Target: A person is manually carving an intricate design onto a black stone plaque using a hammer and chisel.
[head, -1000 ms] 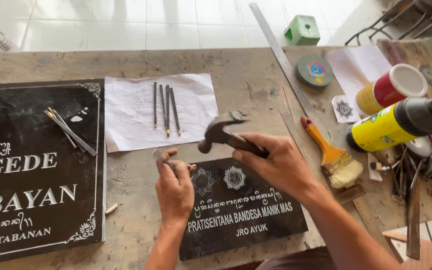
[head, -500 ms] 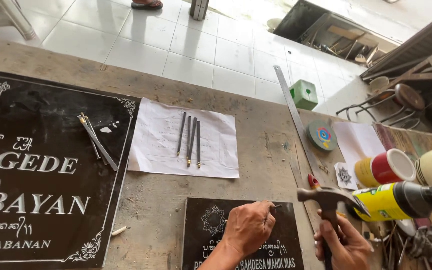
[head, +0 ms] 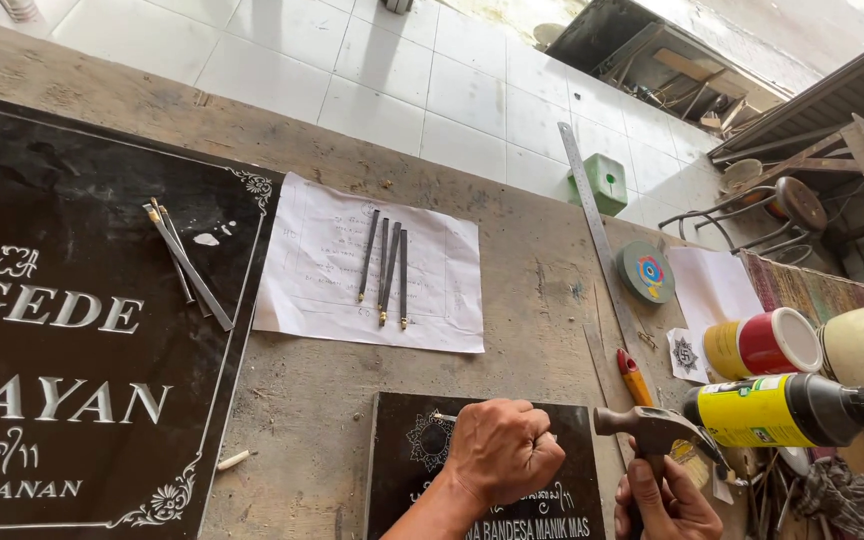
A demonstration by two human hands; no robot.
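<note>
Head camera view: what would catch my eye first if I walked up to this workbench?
Probably the large black engraved plaque with white lettering filling the left side. Next, at the bottom edge, the left hand clenched in a fist over a small black plaque, with the right hand beside it gripping a hammer. Further back, four thin chisels lie side by side on a white paper sheet.

Two black plaques (head: 82,330) (head: 402,450), four chisels (head: 386,267) on paper, one hammer (head: 652,432), one ruler (head: 597,235).
</note>
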